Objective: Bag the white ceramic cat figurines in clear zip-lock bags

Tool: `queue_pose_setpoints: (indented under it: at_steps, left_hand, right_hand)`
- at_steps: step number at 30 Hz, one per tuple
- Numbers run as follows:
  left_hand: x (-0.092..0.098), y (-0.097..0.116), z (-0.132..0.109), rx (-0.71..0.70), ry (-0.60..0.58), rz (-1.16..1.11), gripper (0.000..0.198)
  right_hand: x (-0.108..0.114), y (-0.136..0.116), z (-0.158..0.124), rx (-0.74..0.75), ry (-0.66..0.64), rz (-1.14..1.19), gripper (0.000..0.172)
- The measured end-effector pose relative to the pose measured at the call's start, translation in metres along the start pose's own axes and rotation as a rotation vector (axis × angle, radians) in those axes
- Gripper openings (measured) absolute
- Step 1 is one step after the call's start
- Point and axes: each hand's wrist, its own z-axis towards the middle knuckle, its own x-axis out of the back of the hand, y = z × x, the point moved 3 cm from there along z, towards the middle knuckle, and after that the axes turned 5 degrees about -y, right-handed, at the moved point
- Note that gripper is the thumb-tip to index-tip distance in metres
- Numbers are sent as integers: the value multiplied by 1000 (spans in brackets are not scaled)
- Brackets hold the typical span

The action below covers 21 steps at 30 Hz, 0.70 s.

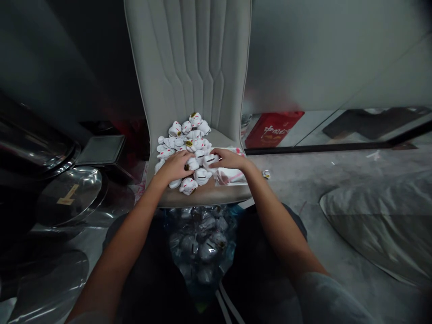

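Note:
Several small white cat figurines (188,186) with red and gold marks lie heaped on the seat of a grey padded chair (199,197). My left hand (177,167) rests on the left part of the heap, its fingers bent around a figurine with a gold mark. On the right side, my right hand (227,160) has thumb and fingers around a white figurine (209,160) with a dark slot. Clear plastic packets (231,176) lie on the seat under and beside my right hand. Below the seat edge, a bluish plastic bag (202,245) holds more wrapped white figurines between my legs.
A red bag (274,129) stands behind the chair to the right. Shiny metal bins (72,193) and a dark box (103,150) are at the left. A grey cloth-like cover (381,225) spreads over the floor at the right.

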Motion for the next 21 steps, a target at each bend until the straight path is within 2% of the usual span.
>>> queue_pose_setpoints:
  at_steps: [5, 7, 10, 13, 16, 18, 21]
  left_hand:
    - [15, -4, 4, 64, 205, -247, 39]
    - [19, -4, 4, 94, 230, -338, 33]
    - [20, -3, 1, 81, 204, -332, 34]
    - [16, 2, -4, 25, 145, -160, 48]
    - [13, 7, -10, -10, 40, -17, 57]
    - [14, 10, -13, -13, 16, -14, 55]
    - [17, 9, -13, 20, 89, -56, 41]
  right_hand:
    - [0, 3, 0, -12, -5, 10, 40]
    - [1, 3, -1, -17, -8, 16, 41]
    - [3, 3, -2, -28, -1, 44, 40]
    - [6, 5, 0, -28, 18, 68, 36]
    - [15, 10, 7, -15, 105, 53, 30]
    - [21, 16, 15, -13, 187, 47, 27]
    - [26, 23, 31, -13, 313, 33, 29]
